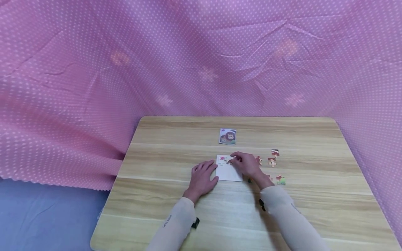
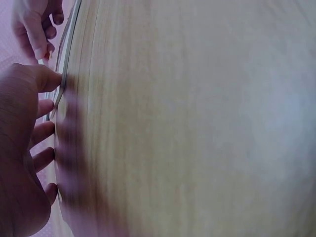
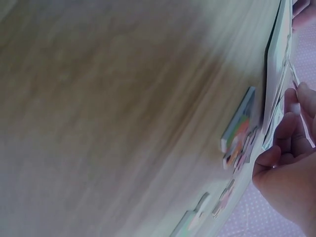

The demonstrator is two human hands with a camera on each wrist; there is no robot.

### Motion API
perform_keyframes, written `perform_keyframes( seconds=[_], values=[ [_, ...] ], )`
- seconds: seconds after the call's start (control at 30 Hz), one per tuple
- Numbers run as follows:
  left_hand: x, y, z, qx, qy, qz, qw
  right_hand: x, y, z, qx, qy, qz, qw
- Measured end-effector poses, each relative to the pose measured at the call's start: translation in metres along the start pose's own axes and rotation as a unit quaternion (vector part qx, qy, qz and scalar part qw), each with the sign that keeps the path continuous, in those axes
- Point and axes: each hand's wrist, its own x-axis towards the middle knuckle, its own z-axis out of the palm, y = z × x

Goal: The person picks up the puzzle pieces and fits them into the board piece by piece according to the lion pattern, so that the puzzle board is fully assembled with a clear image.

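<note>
A white puzzle board (image 1: 230, 175) lies flat in front of me, with a few pieces along its upper part, one showing a pink flower (image 1: 222, 158). My left hand (image 1: 202, 177) rests at the board's left edge, fingers extended, thumb and fingertips touching the rim; the left wrist view shows this hand (image 2: 22, 143) from the side. My right hand (image 1: 248, 164) pinches a jigsaw piece (image 1: 230, 161) between thumb and fingers over the board's upper right. In the right wrist view, the other fingers of this hand (image 3: 291, 163) are curled below the pinch.
Beyond the board lies a picture card (image 1: 227, 136) with a lion on it. Several loose jigsaw pieces, such as a green-cornered one (image 1: 281, 180) and a brown one (image 1: 272, 162), lie to the right on the wooden table (image 1: 317, 195). A pink dotted curtain (image 1: 201, 55) hangs behind.
</note>
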Motion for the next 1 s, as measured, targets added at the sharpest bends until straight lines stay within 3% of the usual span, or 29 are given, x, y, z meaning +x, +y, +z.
perform_keyframes(
  seconds=[0.53,1.0],
  values=[
    [0.0008,0.0015,-0.0006,-0.003,0.005,-0.001,1.0,0.0053,-0.0008,0.0057,-0.025,0.002,-0.007,0.9997],
    [0.0003,0.0028,-0.004,-0.008,0.003,-0.002,1.0,0.0042,-0.0073,0.0092,-0.063,0.018,0.028,0.9975]
  ],
)
